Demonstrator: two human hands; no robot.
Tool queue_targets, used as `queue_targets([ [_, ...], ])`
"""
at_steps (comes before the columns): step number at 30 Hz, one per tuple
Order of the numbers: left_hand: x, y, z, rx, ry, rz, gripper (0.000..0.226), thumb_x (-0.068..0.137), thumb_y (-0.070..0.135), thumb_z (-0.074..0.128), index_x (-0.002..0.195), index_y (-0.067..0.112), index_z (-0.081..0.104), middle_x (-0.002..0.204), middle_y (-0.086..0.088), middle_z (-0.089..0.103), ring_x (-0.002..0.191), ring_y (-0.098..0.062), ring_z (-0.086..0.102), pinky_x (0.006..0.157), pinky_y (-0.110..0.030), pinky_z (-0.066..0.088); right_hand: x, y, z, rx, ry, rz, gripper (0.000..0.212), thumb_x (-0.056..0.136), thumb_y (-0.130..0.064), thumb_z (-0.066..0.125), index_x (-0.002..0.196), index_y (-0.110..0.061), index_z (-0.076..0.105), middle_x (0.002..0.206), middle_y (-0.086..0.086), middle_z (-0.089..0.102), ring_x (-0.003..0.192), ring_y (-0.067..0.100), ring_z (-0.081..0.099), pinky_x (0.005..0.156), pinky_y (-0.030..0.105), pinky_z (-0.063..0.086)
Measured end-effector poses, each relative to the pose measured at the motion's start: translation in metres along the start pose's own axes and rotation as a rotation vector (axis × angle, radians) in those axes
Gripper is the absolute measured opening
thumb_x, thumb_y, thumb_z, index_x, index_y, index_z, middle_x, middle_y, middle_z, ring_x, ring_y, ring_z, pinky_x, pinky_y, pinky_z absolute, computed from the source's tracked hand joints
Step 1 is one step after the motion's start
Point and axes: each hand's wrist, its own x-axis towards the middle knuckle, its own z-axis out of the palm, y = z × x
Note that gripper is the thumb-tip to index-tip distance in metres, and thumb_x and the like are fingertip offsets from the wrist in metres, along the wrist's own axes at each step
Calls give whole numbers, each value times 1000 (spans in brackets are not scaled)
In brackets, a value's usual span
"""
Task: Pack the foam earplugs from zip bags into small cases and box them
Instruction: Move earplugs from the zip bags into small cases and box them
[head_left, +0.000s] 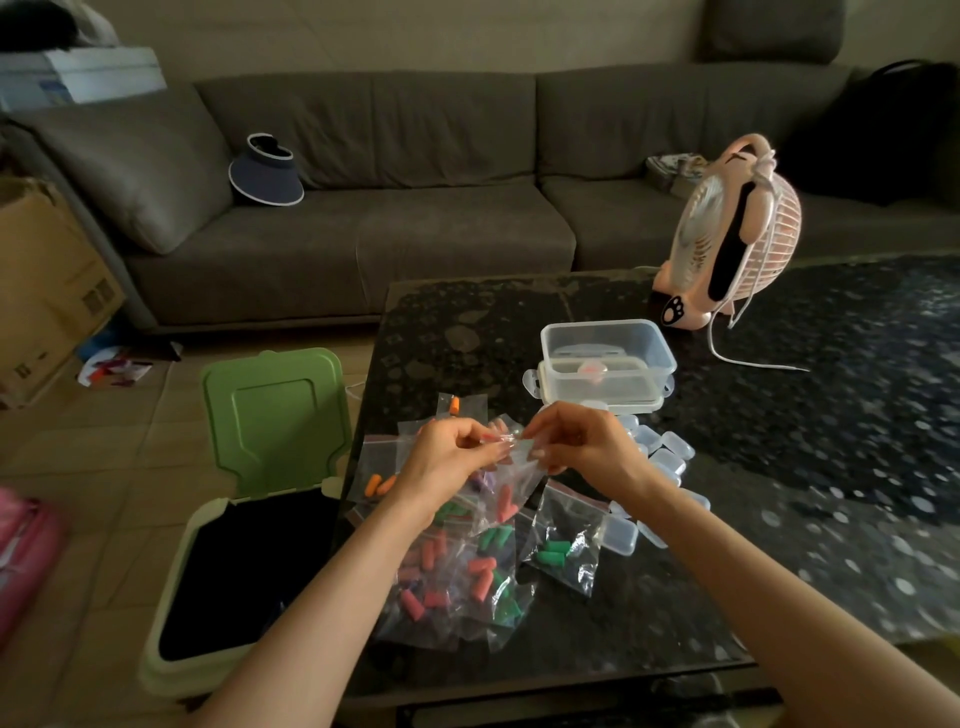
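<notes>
My left hand (451, 451) and my right hand (581, 446) pinch the top edge of one clear zip bag (511, 486) above the table; pink-red earplugs (506, 506) hang in its bottom. Under my hands lies a pile of zip bags (457, 571) holding red, green, orange and purple earplugs. One bag with green earplugs (558, 553) lies to the right of the pile. Several small clear cases (660, 462) are scattered behind and beside my right wrist. A clear plastic box (608, 340) sits on its lid behind them, with something pink under it.
The dark glass table (779, 467) carries a pink desk fan (727, 234) and its white cord at the back. An open green-lidded bin (270, 415) stands on the floor left of the table. A grey sofa and a cardboard carton lie beyond.
</notes>
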Motion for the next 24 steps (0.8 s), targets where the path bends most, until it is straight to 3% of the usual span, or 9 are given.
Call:
queue_targets([
  [8,2,-3,1,69,53,-5,26,72,21,79,80,7,58,75,-3,60,65,-9,55,54,-11,45,-2,-2,2,-90,1,-11,22,78,2,71,85,-18,62,77,9,71,71,24,70,70,34,59],
  [13,5,-5,2,222,93,5,37,64,31,83,75,14,53,67,3,53,63,-9,47,61,-23,40,-3,-6,3,-148,-36,-18,18,79,5,69,85,-12,67,72,0,67,61,2,64,62,16,52],
  [16,7,-7,4,270,120,57,42,60,33,85,75,18,49,59,4,45,55,-11,39,58,-29,36,-3,-7,6,-206,-79,-23,20,81,3,68,87,-16,65,70,-5,65,60,0,64,62,14,51],
  [20,5,-8,2,312,86,199,39,62,38,82,81,15,57,55,9,45,50,-9,38,54,-27,35,-3,-6,6,-211,-56,-2,20,81,3,68,88,-15,65,72,-1,67,60,2,65,65,17,55],
  [24,4,-10,0,328,19,305,22,75,33,74,81,16,61,67,10,58,62,-6,54,62,-25,46,-1,-4,2,-207,33,33,16,77,4,71,79,-11,66,72,2,67,62,10,66,64,19,56],
])
